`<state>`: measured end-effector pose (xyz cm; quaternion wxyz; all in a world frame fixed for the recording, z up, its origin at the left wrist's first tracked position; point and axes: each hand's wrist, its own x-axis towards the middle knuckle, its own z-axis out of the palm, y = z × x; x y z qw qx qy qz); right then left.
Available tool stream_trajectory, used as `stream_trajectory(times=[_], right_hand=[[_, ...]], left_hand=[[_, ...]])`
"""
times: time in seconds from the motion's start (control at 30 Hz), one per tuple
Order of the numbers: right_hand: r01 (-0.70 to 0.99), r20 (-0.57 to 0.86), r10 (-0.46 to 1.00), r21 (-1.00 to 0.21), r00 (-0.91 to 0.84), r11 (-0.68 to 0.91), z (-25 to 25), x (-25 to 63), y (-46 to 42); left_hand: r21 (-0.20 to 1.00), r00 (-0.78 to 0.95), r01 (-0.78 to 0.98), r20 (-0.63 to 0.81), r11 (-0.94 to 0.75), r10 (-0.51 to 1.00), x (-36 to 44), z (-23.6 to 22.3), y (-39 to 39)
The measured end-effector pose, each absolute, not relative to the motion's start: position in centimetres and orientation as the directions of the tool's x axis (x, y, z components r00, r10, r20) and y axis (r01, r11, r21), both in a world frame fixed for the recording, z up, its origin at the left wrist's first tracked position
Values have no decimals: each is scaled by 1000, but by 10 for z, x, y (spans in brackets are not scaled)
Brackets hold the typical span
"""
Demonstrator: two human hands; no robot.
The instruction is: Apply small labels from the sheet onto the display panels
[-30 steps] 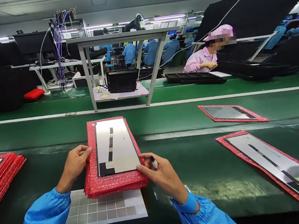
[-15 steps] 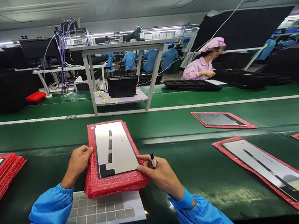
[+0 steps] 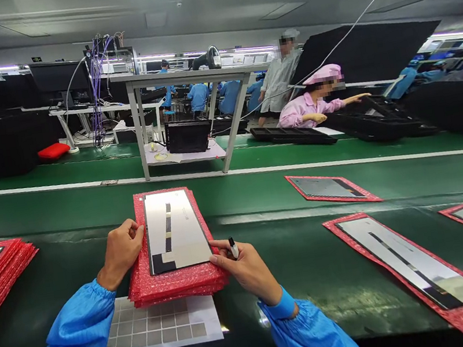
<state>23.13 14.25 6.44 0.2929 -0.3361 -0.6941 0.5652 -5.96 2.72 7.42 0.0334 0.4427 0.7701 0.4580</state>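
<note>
A flat display panel (image 3: 189,227) with a silvery back and a dark ribbon strip lies on a stack of red bubble-wrap bags (image 3: 174,288) in front of me. My left hand (image 3: 123,250) pinches the bubble wrap along the stack's left side, its thumb beside the panel's edge. At the panel's lower right corner, my right hand (image 3: 246,265) grips the edge between thumb and forefinger. A marker pen (image 3: 234,248) is tucked in that same hand. Beneath the stack's near end lies a white sheet with grey squares (image 3: 159,328).
Another stack of red bags (image 3: 6,279) stands at far left. To the right, a long panel on red wrap (image 3: 417,267) and smaller ones (image 3: 333,188) lie on the green belt (image 3: 284,282). A metal stand (image 3: 193,75) rises behind. A person in pink (image 3: 312,105) works across the line.
The panels at right have shifted slightly left in view, and another red edge shows at far right. The person in pink has stretched out an arm; someone in white has appeared behind. My hands keep their grip.
</note>
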Motion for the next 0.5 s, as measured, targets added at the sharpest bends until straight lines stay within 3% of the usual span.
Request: stream_trajectory(times=[0.13, 0.27, 0.5], right_hand=[[137, 36, 793, -979, -609, 149, 63, 232, 142], [147, 30, 796, -978, -605, 149, 64, 232, 141], [152, 23, 792, -977, -610, 146, 66, 232, 141]], left_hand=[[715, -583, 682, 403, 156, 705, -54, 80, 31], [779, -617, 613, 370, 130, 695, -53, 84, 35], [971, -646, 232, 114, 52, 755, -59, 80, 38]])
